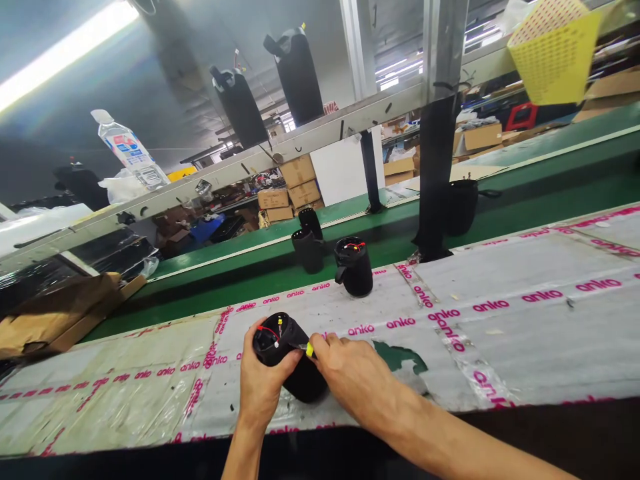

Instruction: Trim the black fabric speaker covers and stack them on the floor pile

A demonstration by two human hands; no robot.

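My left hand (pixel 263 383) is wrapped round a black cylindrical speaker housing (pixel 306 381), thumb across its near side. The housing leans on the covered bench with its open end up, showing red wires and small white and yellow connectors inside. My right hand (pixel 345 367) closes on a small yellow-handled tool (pixel 310 349). Its thin tip points at the housing's rim, by a black strap; whether it touches I cannot tell. Most of the tool is hidden in my fingers. Just beyond stands another black housing (pixel 357 273) with red wires in its top.
Further black housings (pixel 308 250) stand on the green conveyor belt (pixel 395 233), one (pixel 461 207) behind a dark post (pixel 434 173). An overhead rail (pixel 340 123) carries more speakers and a plastic bottle (pixel 131 150). The bench cover (pixel 500 333) is torn right of my hands. A brown carton (pixel 65 313) lies left.
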